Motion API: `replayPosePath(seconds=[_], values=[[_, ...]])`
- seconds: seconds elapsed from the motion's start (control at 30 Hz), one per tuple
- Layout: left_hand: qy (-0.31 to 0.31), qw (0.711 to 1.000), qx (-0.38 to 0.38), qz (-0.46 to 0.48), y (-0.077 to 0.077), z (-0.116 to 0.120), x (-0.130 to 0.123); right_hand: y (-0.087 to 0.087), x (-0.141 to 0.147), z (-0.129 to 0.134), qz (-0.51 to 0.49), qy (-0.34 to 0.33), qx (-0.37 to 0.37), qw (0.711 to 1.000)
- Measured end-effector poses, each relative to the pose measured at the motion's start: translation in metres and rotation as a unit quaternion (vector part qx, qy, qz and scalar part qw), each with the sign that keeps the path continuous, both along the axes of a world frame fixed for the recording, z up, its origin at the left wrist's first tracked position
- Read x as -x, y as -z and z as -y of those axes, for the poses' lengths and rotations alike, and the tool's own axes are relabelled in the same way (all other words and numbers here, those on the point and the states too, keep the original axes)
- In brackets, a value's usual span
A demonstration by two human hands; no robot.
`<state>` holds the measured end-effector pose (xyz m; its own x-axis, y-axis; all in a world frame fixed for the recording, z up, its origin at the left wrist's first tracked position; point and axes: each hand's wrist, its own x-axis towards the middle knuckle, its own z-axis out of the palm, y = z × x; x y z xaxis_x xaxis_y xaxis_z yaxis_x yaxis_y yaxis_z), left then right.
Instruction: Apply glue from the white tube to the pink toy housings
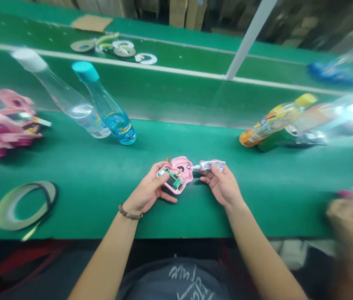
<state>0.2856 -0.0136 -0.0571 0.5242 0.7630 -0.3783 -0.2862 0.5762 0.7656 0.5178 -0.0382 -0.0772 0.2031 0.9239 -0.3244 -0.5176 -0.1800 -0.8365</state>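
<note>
My left hand (151, 187), with a beaded bracelet at the wrist, holds an opened pink plastic case (186, 177). A green circuit board (176, 182) and a dark part sit in the half nearer my left fingers. The other half lies folded out behind it, with small round black parts inside. My right hand (222, 181) pinches a silvery tube (207, 166) between thumb and fingers. The tube's thin white nozzle points left and reaches the right edge of the pink case; whether it touches is too small to tell.
Two bottles (120, 125) stand at the back left, near pink parts (8, 125). A tape roll (23, 206) lies front left. An orange drink bottle (273, 121) is at the back right. Another person's blurred hand (351, 221) is at the right edge.
</note>
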Motion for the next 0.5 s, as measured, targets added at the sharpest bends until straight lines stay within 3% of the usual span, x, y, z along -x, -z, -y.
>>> replayPosePath(seconds=[0.1, 0.17, 0.27, 0.5], values=[[0.005, 0.999, -0.027, -0.031, 0.001, -0.001, -0.003, 0.004, -0.004, 0.007, 0.124, 0.103, -0.056, 0.985], [-0.003, 0.998, -0.036, -0.045, 0.002, -0.001, -0.005, 0.003, -0.002, 0.01, 0.206, 0.128, -0.073, 0.967], [-0.002, 0.996, -0.057, -0.066, 0.005, 0.002, -0.005, 0.001, 0.005, 0.014, 0.269, 0.135, -0.089, 0.949], [0.015, 0.984, -0.145, -0.105, 0.009, 0.014, -0.008, 0.004, 0.017, 0.02, 0.306, 0.126, -0.12, 0.936]])
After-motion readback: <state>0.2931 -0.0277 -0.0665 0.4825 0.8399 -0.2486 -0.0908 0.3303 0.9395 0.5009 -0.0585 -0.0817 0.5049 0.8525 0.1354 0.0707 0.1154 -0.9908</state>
